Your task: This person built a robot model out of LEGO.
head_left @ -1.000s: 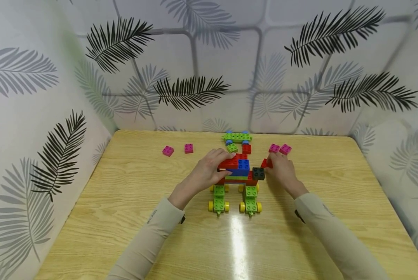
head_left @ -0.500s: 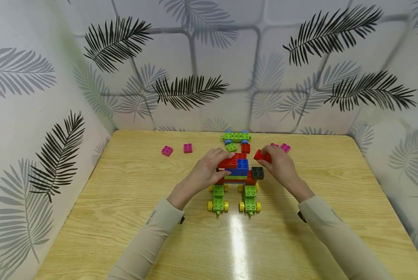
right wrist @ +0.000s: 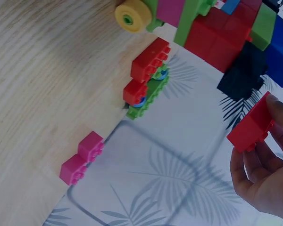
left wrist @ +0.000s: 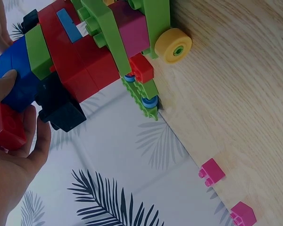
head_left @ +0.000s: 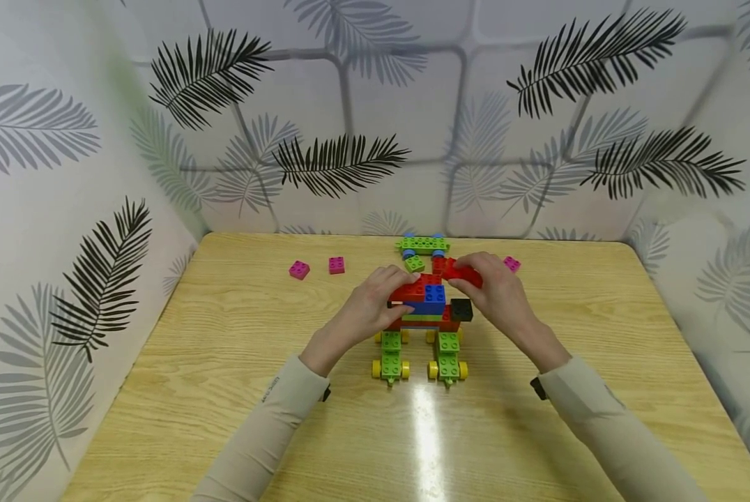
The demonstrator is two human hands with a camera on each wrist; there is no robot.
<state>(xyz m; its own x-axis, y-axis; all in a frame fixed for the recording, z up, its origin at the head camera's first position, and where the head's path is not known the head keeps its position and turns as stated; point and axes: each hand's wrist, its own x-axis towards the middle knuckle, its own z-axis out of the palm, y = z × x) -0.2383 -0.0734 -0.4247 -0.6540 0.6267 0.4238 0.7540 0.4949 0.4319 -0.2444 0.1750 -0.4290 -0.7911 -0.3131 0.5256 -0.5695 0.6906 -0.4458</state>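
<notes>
A model of toy building bricks [head_left: 435, 303] stands on green wheeled bases [head_left: 448, 357] with yellow wheels. Its upper part has red, blue and green bricks, with a black brick [head_left: 461, 309] jutting out on the right. My left hand [head_left: 375, 298] grips the upper left of the model; in the left wrist view its fingers surround a red brick [left wrist: 7, 126] and the thumb lies on blue. Fingers of my right hand [head_left: 500, 286] pinch a loose red brick [right wrist: 252, 125], held just above and right of the model, apart from it in the right wrist view.
Behind the model lie a green wheeled base [head_left: 424, 245] with blue wheels, a small green brick [head_left: 415, 264] and a red brick [head_left: 438, 266]. Two pink bricks sit at the back left, including one [head_left: 299, 270]; another pink brick [head_left: 511, 263] shows at the right.
My right hand has lifted the red brick from the right of the black brick and brought it up and left, towards the model's top. The left hand keeps its hold in place.
</notes>
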